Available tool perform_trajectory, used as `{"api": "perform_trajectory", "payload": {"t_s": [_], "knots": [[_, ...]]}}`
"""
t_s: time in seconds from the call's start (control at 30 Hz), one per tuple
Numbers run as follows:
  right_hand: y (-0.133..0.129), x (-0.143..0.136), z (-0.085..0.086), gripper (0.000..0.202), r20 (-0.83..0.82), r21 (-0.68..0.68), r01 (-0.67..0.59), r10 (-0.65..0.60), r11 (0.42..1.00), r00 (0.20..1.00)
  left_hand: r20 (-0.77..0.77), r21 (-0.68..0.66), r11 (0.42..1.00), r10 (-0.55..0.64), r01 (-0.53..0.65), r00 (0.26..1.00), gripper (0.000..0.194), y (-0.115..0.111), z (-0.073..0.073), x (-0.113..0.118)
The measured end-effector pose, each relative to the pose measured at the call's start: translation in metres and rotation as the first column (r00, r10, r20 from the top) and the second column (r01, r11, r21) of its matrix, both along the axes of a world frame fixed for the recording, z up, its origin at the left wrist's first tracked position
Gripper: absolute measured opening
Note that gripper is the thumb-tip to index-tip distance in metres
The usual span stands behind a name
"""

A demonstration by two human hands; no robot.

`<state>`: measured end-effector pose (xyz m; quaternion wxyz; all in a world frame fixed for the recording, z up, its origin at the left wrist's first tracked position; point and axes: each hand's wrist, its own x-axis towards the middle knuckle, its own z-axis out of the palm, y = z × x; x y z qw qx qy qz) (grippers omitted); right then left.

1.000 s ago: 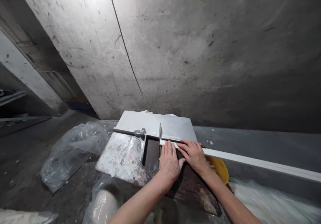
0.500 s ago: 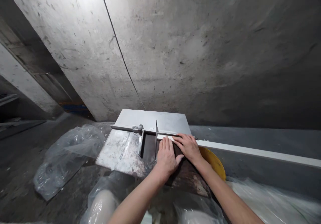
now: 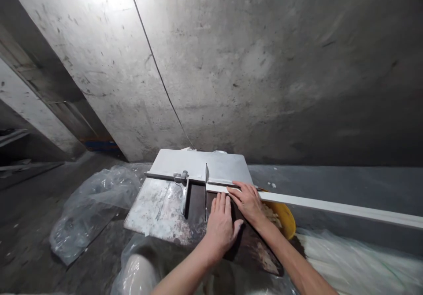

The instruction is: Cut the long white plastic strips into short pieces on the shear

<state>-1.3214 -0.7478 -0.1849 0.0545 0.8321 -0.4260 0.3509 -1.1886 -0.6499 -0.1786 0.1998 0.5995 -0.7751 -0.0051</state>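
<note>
A long white strip (image 3: 330, 204) lies across a saw table (image 3: 161, 207), its left end beside the thin upright blade (image 3: 206, 176). My right hand (image 3: 247, 201) grips the strip, fingers bent over it just right of the blade. My left hand (image 3: 220, 222) rests flat on the dark plate (image 3: 251, 246), fingers stretched and thumb out, with fingertips close below the strip. Left of the blade sits a metal stop bracket (image 3: 185, 198), attached by a clamp (image 3: 180, 177) to a rail (image 3: 158, 176).
A yellow bucket (image 3: 287, 219) with offcuts stands under the strip at the right. Clear plastic wrap (image 3: 95, 211) lies on the floor to the left. Plastic-covered white strips (image 3: 360, 259) lie at the lower right. A concrete wall (image 3: 231, 66) rises behind the table.
The view has shifted slightly. My left hand has drawn back a little from the strip. The dark plate and strip sit slightly nearer me, with my right hand still on the strip.
</note>
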Motion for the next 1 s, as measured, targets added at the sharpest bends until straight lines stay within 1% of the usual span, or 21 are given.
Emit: {"api": "perform_trajectory", "payload": {"t_s": [0.07, 0.13, 0.2, 0.27, 0.3, 0.37, 0.4, 0.47, 0.53, 0.6, 0.63, 0.67, 0.73, 0.8, 0.9, 1.0], "knots": [[0.003, 0.016, 0.005, 0.020, 0.006, -0.020, 0.007, -0.007, 1.000, 1.000, -0.032, 0.015, 1.000, -0.026, 0.026, 0.999, 0.068, 0.017, 0.003, 0.002], [0.005, 0.037, 0.010, 0.018, 0.019, -0.011, 0.001, -0.001, 1.000, 1.000, -0.089, 0.005, 0.998, -0.057, 0.057, 0.994, 0.062, 0.035, 0.006, 0.012], [0.007, 0.056, 0.014, 0.016, 0.028, 0.025, -0.008, 0.008, 1.000, 1.000, -0.152, -0.041, 0.995, -0.095, 0.090, 0.984, 0.050, 0.051, 0.010, 0.033], [0.008, 0.070, 0.016, 0.016, 0.031, 0.061, -0.016, 0.014, 0.998, 0.999, -0.195, -0.106, 0.991, -0.098, 0.078, 0.976, 0.037, 0.059, 0.015, 0.065], [0.009, 0.074, 0.016, 0.016, 0.034, 0.071, -0.019, 0.017, 0.997, 0.999, -0.204, -0.139, 0.989, -0.074, 0.046, 0.976, 0.033, 0.058, 0.019, 0.083], [0.010, 0.077, 0.014, 0.015, 0.045, 0.076, -0.020, 0.016, 0.997, 0.999, -0.190, -0.191, 0.981, 0.005, -0.042, 0.982, 0.028, 0.047, 0.028, 0.120], [0.010, 0.077, 0.013, 0.016, 0.051, 0.077, -0.019, 0.015, 0.997, 0.999, -0.165, -0.209, 0.975, 0.043, -0.078, 0.985, 0.026, 0.038, 0.033, 0.135], [0.011, 0.077, 0.011, 0.016, 0.054, 0.077, -0.018, 0.014, 0.997, 0.998, -0.083, -0.207, 0.975, 0.068, -0.084, 0.994, 0.030, 0.013, 0.043, 0.155], [0.012, 0.078, 0.011, 0.017, 0.050, 0.075, -0.010, 0.006, 0.997, 0.999, 0.019, -0.161, 0.986, 0.042, -0.039, 0.999, 0.040, -0.015, 0.052, 0.159], [0.013, 0.080, 0.012, 0.018, 0.046, 0.074, 0.004, -0.007, 0.997, 0.999, 0.130, -0.066, 0.998, 0.021, -0.013, 0.991, 0.048, -0.040, 0.059, 0.151], [0.014, 0.080, 0.013, 0.019, 0.044, 0.075, 0.012, -0.016, 0.997, 0.999, 0.179, -0.016, 1.000, 0.024, -0.021, 0.984, 0.045, -0.050, 0.061, 0.145], [0.014, 0.079, 0.013, 0.019, 0.040, 0.079, 0.016, -0.019, 0.997, 0.999, 0.220, 0.027, 0.999, 0.034, -0.041, 0.975, 0.038, -0.057, 0.062, 0.139], [0.014, 0.072, 0.013, 0.020, 0.022, 0.090, -0.009, 0.007, 0.996, 1.000, 0.271, 0.079, 0.993, 0.064, -0.089, 0.961, 0.022, -0.066, 0.063, 0.130], [0.012, 0.058, 0.010, 0.020, 0.014, 0.087, -0.041, 0.040, 0.995, 0.999, 0.284, 0.083, 0.989, 0.091, -0.119, 0.954, 0.014, -0.070, 0.062, 0.127], [0.004, 0.035, 0.002, 0.020, 0.052, 0.053, -0.015, 0.012, 0.998, 0.999, 0.298, 0.084, 0.988, 0.100, -0.130, 0.949, 0.015, -0.075, 0.062, 0.129], [-0.012, 0.026, -0.002, 0.021, 0.078, 0.036, 0.024, -0.027, 0.999, 0.997, 0.305, 0.076, 0.988, 0.103, -0.132, 0.947, 0.017, -0.091, 0.062, 0.132]]}}
